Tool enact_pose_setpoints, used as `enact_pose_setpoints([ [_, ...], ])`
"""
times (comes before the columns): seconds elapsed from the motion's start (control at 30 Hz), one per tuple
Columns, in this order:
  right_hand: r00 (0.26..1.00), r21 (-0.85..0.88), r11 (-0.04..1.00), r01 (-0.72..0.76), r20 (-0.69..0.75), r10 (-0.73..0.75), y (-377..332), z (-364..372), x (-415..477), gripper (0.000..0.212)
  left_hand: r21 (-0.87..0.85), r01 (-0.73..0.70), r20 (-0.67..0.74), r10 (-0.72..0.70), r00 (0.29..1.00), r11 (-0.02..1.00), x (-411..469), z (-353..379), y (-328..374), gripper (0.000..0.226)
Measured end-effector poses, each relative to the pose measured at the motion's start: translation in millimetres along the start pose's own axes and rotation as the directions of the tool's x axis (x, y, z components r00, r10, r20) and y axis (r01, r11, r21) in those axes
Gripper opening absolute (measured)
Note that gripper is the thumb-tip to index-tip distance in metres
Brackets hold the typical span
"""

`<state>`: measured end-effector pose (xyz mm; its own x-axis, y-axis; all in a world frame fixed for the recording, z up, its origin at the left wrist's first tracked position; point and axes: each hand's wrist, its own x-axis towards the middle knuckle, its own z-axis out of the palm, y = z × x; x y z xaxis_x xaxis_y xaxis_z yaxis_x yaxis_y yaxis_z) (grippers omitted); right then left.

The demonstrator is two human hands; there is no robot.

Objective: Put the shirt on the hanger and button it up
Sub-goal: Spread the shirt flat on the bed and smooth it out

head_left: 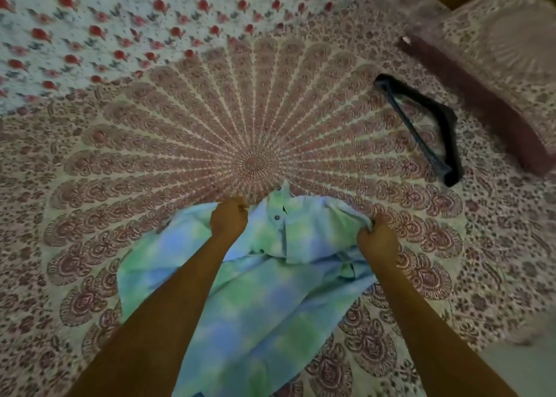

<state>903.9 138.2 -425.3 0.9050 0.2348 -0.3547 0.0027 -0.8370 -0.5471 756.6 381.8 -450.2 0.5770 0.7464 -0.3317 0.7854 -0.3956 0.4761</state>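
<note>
The left hand [229,218] is curled into a fist on the upper edge of the blue-and-green shirt [249,315], and the right hand [377,238] pinches the same edge farther right, both gripping the cloth. The shirt lies rumpled on the patterned bedspread [210,132] between the forearms. The black hanger [421,126] lies flat, well apart to the upper right, near a pillow [493,66].
</note>
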Motion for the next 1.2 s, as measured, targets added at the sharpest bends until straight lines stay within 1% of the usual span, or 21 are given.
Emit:
enact_pose_setpoints([
  [0.07,1.0,-0.008,1.0,0.019,0.014,-0.019,11,10,14,0.02,0.07,0.005,-0.011,-0.005,1.0,0.998,16,17,7,0.027],
  [0.13,0.998,-0.016,0.999,0.034,0.046,-0.033,17,16,24,0.023,0.144,-0.003,0.031,-0.001,1.0,0.99,29,29,19,0.032],
  [0.23,0.993,-0.005,1.0,0.028,0.112,-0.027,24,21,42,0.036,0.189,0.039,0.187,-0.075,0.979,0.981,53,43,28,0.037],
  [0.3,0.981,-0.022,0.999,0.045,0.189,-0.04,26,22,50,0.029,0.217,0.028,0.298,-0.093,0.95,0.976,66,50,26,0.037],
  [0.37,0.972,-0.031,0.998,0.064,0.23,-0.055,29,25,56,0.02,0.307,-0.047,0.403,-0.085,0.911,0.951,67,51,26,0.04],
  [0.43,0.983,-0.031,0.998,0.055,0.175,-0.049,31,28,59,0.019,0.423,-0.135,0.469,-0.089,0.879,0.896,58,51,28,0.058],
  [0.47,0.992,-0.035,0.999,0.035,0.122,-0.031,30,29,58,0.019,0.497,-0.169,0.471,-0.101,0.876,0.851,50,52,29,0.067],
  [0.5,0.998,-0.034,0.999,0.003,0.062,-0.001,30,29,58,0.02,0.55,-0.202,0.462,-0.094,0.882,0.811,41,54,31,0.071],
  [0.6,0.986,0.066,0.994,-0.082,-0.138,0.091,27,26,52,0.022,0.524,-0.262,0.434,0.011,0.901,0.81,7,68,29,0.054],
  [0.63,0.973,0.126,0.986,-0.108,-0.188,0.131,26,24,50,0.023,0.489,-0.29,0.4,0.085,0.913,0.822,-5,74,23,0.052],
  [0.7,0.949,0.214,0.966,-0.148,-0.246,0.2,25,24,46,0.028,0.458,-0.461,0.457,0.243,0.856,0.761,-26,78,18,0.05],
  [0.73,0.94,0.235,0.957,-0.168,-0.253,0.227,27,24,43,0.03,0.387,-0.517,0.481,0.312,0.819,0.763,-30,81,10,0.054],
  [0.77,0.937,0.239,0.953,-0.185,-0.248,0.244,28,24,41,0.032,0.294,-0.503,0.508,0.313,0.803,0.813,-34,82,7,0.065],
  [0.8,0.94,0.226,0.953,-0.203,-0.226,0.254,32,25,39,0.033,0.22,-0.447,0.518,0.284,0.807,0.867,-37,83,5,0.081],
  [0.83,0.947,0.205,0.957,-0.205,-0.206,0.247,35,25,38,0.032,0.165,-0.387,0.518,0.254,0.817,0.907,-40,79,9,0.092],
  [0.87,0.955,0.182,0.963,-0.197,-0.188,0.231,39,24,36,0.029,0.142,-0.313,0.495,0.207,0.844,0.939,-41,76,10,0.092],
  [0.93,0.965,0.154,0.974,-0.169,-0.174,0.195,46,21,36,0.025,0.09,-0.197,0.433,0.139,0.89,0.976,-37,72,13,0.079],
  [1.0,0.971,0.145,0.979,-0.143,-0.171,0.167,49,14,35,0.024,0.12,-0.184,0.391,0.124,0.912,0.976,-32,63,20,0.055],
  [1.07,0.968,0.174,0.975,-0.136,-0.186,0.168,45,6,34,0.024,0.067,-0.148,0.292,0.123,0.949,0.987,-26,49,25,0.025],
  [1.13,0.961,0.237,0.965,-0.116,-0.22,0.169,31,-4,30,0.025,-0.014,-0.134,0.2,0.134,0.971,0.991,-22,28,25,0.013],
  [1.2,0.955,0.31,0.948,-0.068,-0.254,0.151,9,-16,22,0.025,0.008,-0.158,0.135,0.155,0.979,0.987,-25,-1,28,0.011],
])
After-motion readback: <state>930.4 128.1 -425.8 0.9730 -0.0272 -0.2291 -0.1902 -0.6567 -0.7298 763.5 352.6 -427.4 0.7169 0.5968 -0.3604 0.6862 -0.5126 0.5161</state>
